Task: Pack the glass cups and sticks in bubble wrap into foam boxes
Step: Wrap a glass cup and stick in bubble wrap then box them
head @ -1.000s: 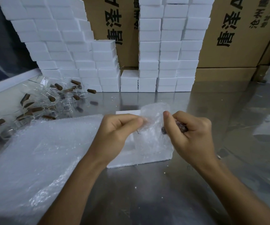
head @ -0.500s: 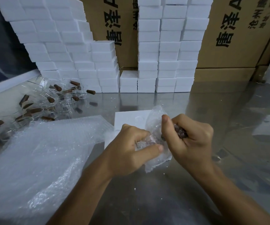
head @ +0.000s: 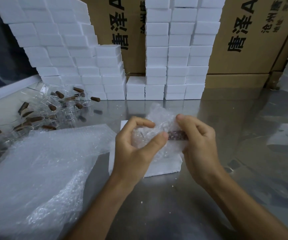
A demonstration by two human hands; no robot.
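1. Your left hand (head: 133, 149) curls its fingers and thumb around a small clear bubble-wrap bundle (head: 157, 134), held above a white foam box (head: 164, 168) on the shiny metal table (head: 209, 196).
2. Your right hand (head: 200, 146) pinches the bundle's other side, gripping a short dark brown stick (head: 177, 135) through the wrap; your fingers cover its far end.
3. Whether a glass cup sits inside the bundle is hard to make out.
4. The foam box lies mostly hidden behind your hands and the bundle.
5. A large crumpled sheet of clear bubble wrap (head: 41, 170) lies at your left, cut off by the frame edge.
6. Behind it, clear glass cups (head: 67, 110) and loose brown sticks (head: 94, 99) lie jumbled; the cups' outlines blur together.
7. Stacked white foam boxes (head: 174, 49) stand against brown cardboard cartons (head: 243, 40) at the back.
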